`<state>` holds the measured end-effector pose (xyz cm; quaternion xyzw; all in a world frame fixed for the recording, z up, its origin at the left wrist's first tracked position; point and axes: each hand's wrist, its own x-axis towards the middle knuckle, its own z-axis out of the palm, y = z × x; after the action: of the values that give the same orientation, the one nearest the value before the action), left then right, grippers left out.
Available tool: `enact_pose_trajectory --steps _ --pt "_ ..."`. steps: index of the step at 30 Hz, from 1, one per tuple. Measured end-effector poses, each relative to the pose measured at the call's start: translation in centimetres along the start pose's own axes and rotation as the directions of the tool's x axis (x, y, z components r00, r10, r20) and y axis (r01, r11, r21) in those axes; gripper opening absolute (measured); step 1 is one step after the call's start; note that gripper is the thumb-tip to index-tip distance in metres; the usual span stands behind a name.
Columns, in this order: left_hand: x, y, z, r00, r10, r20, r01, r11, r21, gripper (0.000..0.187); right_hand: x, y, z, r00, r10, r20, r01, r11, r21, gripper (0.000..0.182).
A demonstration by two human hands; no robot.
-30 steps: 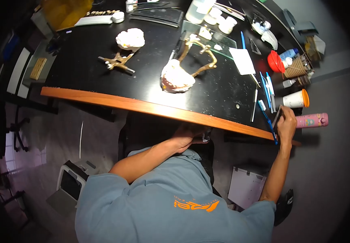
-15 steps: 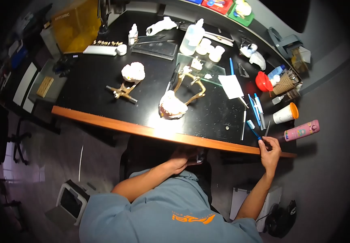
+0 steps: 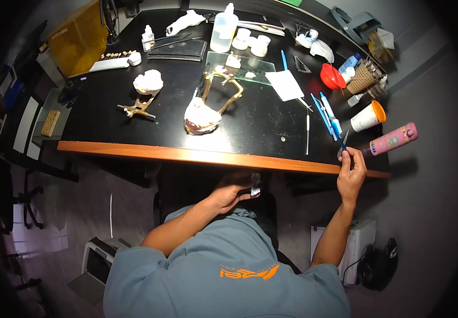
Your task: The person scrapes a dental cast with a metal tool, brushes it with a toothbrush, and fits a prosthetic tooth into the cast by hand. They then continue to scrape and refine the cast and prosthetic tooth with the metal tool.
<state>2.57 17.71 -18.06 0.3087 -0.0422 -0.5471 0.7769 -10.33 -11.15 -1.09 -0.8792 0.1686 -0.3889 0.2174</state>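
Note:
My right hand (image 3: 352, 172), at the right front edge of the desk, pinches the handle of a blue toothbrush (image 3: 342, 142), bristle end pointing away from me. Below the desk's front edge, in front of my shirt, my left hand (image 3: 228, 194) is closed around a small shiny, pale piece (image 3: 256, 184) whose kind I cannot make out. Past the brush head lie blue-handled tools (image 3: 321, 116). Near the middle of the desk stands a dental cast (image 3: 201, 117) attached to a brass articulator (image 3: 232, 100). Another white cast (image 3: 148, 82) on a brass frame sits to its left.
A black desk (image 3: 261, 130) has a wooden front edge (image 3: 186, 155). To the right are a pink bottle (image 3: 394, 139), a white cup with orange rim (image 3: 366, 117) and a red bowl (image 3: 333, 77). A glass plate (image 3: 263, 68) and a clear bottle (image 3: 223, 31) stand farther back.
The view has shifted, so the desk's contents sit higher and mostly farther left. My left hand shows more clearly with its shiny piece. The toothbrush has turned and now overlaps the blue tools.

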Motion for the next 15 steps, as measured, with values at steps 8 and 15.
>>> enact_pose_trajectory --steps 8,15 --pt "0.0 0.6 3.6 0.985 -0.168 0.031 0.167 0.985 0.034 0.053 -3.1 -2.0 -4.6 0.989 0.034 0.146 -0.065 0.976 0.210 0.020" --pt "2.7 -1.6 8.6 0.945 -0.243 0.221 0.221 0.968 0.118 0.054 -7.7 -3.4 -7.6 0.913 0.072 0.402 -0.073 0.997 -0.013 0.028"
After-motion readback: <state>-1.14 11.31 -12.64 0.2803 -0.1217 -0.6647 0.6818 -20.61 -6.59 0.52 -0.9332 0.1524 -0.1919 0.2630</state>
